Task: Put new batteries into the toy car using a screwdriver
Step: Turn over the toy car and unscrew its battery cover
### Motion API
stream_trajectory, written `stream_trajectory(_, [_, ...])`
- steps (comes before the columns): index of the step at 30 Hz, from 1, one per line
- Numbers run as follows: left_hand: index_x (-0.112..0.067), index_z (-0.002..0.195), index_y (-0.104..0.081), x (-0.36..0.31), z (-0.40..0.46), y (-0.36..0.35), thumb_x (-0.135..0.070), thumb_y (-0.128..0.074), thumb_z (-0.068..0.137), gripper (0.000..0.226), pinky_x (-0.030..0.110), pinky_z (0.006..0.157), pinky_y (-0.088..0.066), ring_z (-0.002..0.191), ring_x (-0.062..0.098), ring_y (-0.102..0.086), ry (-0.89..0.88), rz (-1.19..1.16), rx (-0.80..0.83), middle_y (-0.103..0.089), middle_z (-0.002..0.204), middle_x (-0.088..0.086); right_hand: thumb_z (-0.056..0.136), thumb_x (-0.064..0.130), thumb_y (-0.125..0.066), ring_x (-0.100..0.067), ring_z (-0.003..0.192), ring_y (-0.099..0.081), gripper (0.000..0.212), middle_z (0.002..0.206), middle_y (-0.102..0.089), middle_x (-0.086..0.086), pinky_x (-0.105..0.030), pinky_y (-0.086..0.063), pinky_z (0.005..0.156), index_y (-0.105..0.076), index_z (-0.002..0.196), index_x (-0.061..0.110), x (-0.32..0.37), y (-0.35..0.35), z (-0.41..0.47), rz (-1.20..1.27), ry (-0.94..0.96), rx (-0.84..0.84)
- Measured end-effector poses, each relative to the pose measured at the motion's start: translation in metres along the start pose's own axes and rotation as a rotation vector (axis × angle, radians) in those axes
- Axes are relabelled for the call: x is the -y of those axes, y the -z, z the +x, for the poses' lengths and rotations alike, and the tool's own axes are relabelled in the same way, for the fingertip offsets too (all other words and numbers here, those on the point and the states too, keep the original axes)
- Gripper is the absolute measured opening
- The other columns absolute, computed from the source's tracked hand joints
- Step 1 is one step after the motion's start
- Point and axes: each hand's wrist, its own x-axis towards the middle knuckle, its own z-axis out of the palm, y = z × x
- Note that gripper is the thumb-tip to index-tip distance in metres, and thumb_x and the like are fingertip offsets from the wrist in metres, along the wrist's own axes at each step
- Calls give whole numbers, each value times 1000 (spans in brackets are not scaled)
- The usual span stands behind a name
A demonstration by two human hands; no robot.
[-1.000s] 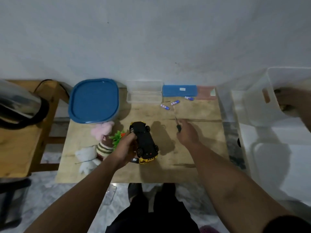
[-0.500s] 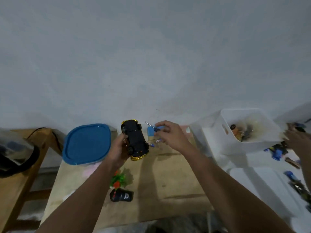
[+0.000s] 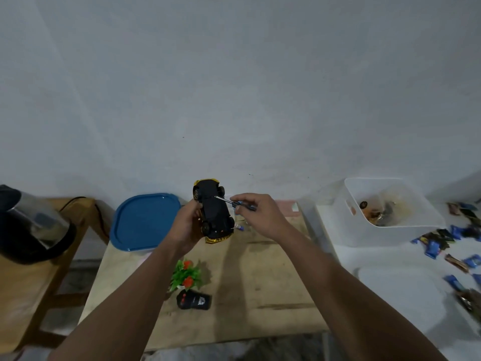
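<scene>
My left hand (image 3: 187, 225) holds a black and yellow toy car (image 3: 214, 212) raised above the wooden table (image 3: 260, 277), its black underside turned toward me. My right hand (image 3: 260, 214) grips a small screwdriver (image 3: 233, 202) with a dark blue handle. The metal tip rests on the car's underside near its upper end. A blue battery (image 3: 239, 226) lies on the table just right of the car; other batteries are hidden behind my hands.
A blue lid (image 3: 145, 221) lies at the table's back left. A small plastic plant (image 3: 187, 274) and a black remote (image 3: 194, 300) sit near the middle. A white bin (image 3: 416, 230) of toys and scattered wrappers (image 3: 442, 238) lie to the right, a kettle (image 3: 31, 225) to the left.
Both hands rose from the table with the car and the screwdriver. The screwdriver tip came onto the car's underside. The camera tilted up, showing more wall.
</scene>
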Motion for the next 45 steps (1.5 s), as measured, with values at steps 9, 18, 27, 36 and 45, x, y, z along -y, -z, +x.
stream_trajectory(9, [-12,116,-74,3,-3,2,-38,-67,77,47,46,84,-52,96,34,-62,-39,65,-25,-66,103,17,91,8,-67,-28,90,-74,26,96,-78,0,-26,-54,58,-77,114,16,1,-2,-4,11,-32,12])
stream_trajectory(18, [-21,113,-76,3,-2,1,2,-49,101,37,24,57,-52,66,15,-57,-174,147,-75,-66,75,-1,94,4,-62,-1,49,-54,23,80,-75,-2,-20,-43,48,-76,113,10,11,4,-2,55,-139,48])
stream_trajectory(27, [-27,123,-70,-3,-7,-2,5,-56,90,47,19,70,-55,82,7,-72,-326,407,-104,-78,93,-12,95,21,-69,-10,45,-37,28,87,-77,-14,-20,-27,42,-72,105,-5,25,18,2,272,-445,119])
stream_trajectory(36, [-33,118,-73,7,-12,-5,-16,-57,82,43,25,69,-53,75,10,-64,-274,463,-85,-74,88,-5,92,33,-56,-15,44,-26,35,65,-49,-7,-20,-21,44,-68,74,6,34,17,-4,-151,-520,97])
stream_trajectory(45, [-37,114,-75,11,-22,-7,-16,-57,82,42,30,73,-57,84,15,-67,-247,471,-83,-74,91,-4,89,30,-58,-17,42,-28,35,62,-51,-7,-21,-23,44,-70,75,1,44,18,-11,-330,-430,149])
